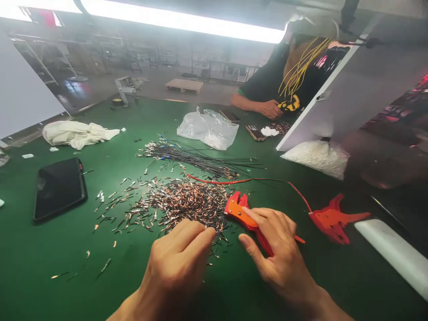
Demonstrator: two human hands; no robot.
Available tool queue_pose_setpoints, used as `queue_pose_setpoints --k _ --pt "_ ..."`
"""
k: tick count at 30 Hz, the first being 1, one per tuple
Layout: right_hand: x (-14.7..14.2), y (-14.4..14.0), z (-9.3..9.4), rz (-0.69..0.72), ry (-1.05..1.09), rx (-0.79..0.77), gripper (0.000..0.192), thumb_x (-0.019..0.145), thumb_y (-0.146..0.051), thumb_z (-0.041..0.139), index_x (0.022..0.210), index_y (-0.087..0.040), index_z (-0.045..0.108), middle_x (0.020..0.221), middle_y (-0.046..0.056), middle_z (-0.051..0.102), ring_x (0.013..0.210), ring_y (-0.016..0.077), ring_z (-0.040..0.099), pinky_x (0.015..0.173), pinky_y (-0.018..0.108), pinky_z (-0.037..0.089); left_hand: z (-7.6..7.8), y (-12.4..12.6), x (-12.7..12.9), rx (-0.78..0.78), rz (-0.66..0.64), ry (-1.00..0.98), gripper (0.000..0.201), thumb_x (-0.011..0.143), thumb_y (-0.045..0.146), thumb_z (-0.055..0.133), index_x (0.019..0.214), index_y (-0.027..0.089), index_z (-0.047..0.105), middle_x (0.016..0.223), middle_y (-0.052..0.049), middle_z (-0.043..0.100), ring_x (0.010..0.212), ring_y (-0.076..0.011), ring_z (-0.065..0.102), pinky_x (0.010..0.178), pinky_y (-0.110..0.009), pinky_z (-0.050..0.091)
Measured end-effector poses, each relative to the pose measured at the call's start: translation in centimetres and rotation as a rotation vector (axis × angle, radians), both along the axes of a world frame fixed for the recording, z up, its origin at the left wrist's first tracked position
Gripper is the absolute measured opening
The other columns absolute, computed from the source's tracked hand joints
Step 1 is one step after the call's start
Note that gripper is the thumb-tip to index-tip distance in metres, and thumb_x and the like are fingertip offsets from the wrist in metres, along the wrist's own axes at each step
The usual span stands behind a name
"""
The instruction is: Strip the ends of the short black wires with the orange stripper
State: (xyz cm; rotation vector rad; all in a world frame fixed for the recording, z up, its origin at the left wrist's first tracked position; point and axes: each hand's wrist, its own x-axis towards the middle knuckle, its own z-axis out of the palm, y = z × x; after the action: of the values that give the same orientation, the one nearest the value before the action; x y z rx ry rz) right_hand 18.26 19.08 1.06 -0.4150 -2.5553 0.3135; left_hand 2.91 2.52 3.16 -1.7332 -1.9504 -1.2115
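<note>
On the green table (50, 249), the right hand (279, 254) grips an orange-red stripper (242, 214), fingers wrapped over its handles and the forefinger laid along the top; its head points at a heap of clipped copper bits (182, 203). The left hand (179, 256) sits just beside it at the heap's near edge, fingers curled with the tips pinched together; whether they hold anything I cannot tell. Behind the heap lies a bundle of thin black wires (197, 160), and a red wire (234, 180) runs rightward to a 2nd stripper (332, 218) lying near the table's right side. A black phone (58, 187) rests well to the left, a white cloth (76, 133) beyond it, and a clear bag (209, 128) behind the wires. Across the table, another person's hand (269, 108) holds a yellow tool (290, 104) below hanging yellow wires (301, 67).
</note>
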Motion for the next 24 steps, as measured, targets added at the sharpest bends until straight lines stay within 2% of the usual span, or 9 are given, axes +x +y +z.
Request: queue_pose_setpoints --k 3,5,8,13,18,21,24 --pt "-0.9 -1.6 1.5 0.132 0.191 -0.108 0.025 0.094 -0.015 0.053 0.116 -0.022 0.061 0.098 0.005 0.071 0.094 0.0243 0.063 0.093 0.046 0.033 -0.1 0.3 0.8 -0.032 -0.074 0.02 0.023 0.086 -0.005 0.05 0.095 0.012 0.062 0.071 -0.004 0.062 0.06 -0.0123 0.05 0.052 -0.022 0.043" --pt "-1.2 -2.4 2.1 0.148 0.245 -0.166 0.019 0.09 -0.011 0.055 0.1 -0.023 0.066 0.083 0.0 0.071 0.087 0.0214 0.064 0.094 0.045 0.03 -0.2 0.4 1.1 -0.041 -0.101 0.034 0.022 0.086 -0.005 0.049 0.095 0.011 0.062 0.068 -0.003 0.06 0.059 -0.0129 0.048 0.051 -0.022 0.041" --pt "-1.4 -2.8 2.1 0.163 0.239 -0.204 0.016 0.086 -0.009 0.057 0.082 -0.022 0.064 0.07 -0.004 0.067 0.077 0.0179 0.061 0.092 0.042 0.03 -0.4 0.4 1.4 -0.068 -0.124 0.041 0.022 0.087 -0.004 0.047 0.091 0.012 0.061 0.064 -0.002 0.056 0.056 -0.0134 0.047 0.049 -0.022 0.04" --pt "-1.3 -2.8 1.4 0.185 0.198 -0.155 0.015 0.083 -0.008 0.054 0.08 -0.021 0.061 0.07 -0.003 0.066 0.074 0.0173 0.058 0.088 0.04 0.032 -1.1 0.3 2.3 -0.156 -0.112 0.045 0.026 0.089 -0.001 0.041 0.076 0.017 0.055 0.059 0.001 0.05 0.047 -0.0125 0.045 0.042 -0.023 0.034" --pt "-1.2 -2.8 0.9 0.164 0.221 -0.043 0.015 0.082 -0.008 0.055 0.08 -0.021 0.063 0.07 -0.003 0.067 0.077 0.0183 0.057 0.094 0.045 0.03 -1.9 0.2 3.2 -0.243 -0.093 0.014 0.022 0.088 0.001 0.04 0.087 0.017 0.054 0.063 0.0 0.063 0.049 -0.0135 0.06 0.046 -0.021 0.044" --pt "-1.1 -2.9 0.8 0.152 0.245 0.028 0.015 0.083 -0.011 0.056 0.079 -0.023 0.064 0.07 -0.003 0.069 0.079 0.019 0.058 0.096 0.048 0.028 -2.1 0.1 3.5 -0.297 -0.095 0.014 0.024 0.081 -0.001 0.038 0.085 0.019 0.052 0.059 0.002 0.061 0.043 -0.014 0.06 0.041 -0.022 0.042" --pt "-1.2 -2.9 0.9 0.165 0.256 0.048 0.015 0.081 -0.011 0.055 0.077 -0.023 0.063 0.067 -0.004 0.07 0.076 0.0192 0.058 0.096 0.048 0.028 -1.9 0.2 3.5 -0.277 -0.107 0.031 0.026 0.072 -0.002 0.036 0.078 0.021 0.047 0.053 0.003 0.057 0.038 -0.0142 0.056 0.037 -0.024 0.037"
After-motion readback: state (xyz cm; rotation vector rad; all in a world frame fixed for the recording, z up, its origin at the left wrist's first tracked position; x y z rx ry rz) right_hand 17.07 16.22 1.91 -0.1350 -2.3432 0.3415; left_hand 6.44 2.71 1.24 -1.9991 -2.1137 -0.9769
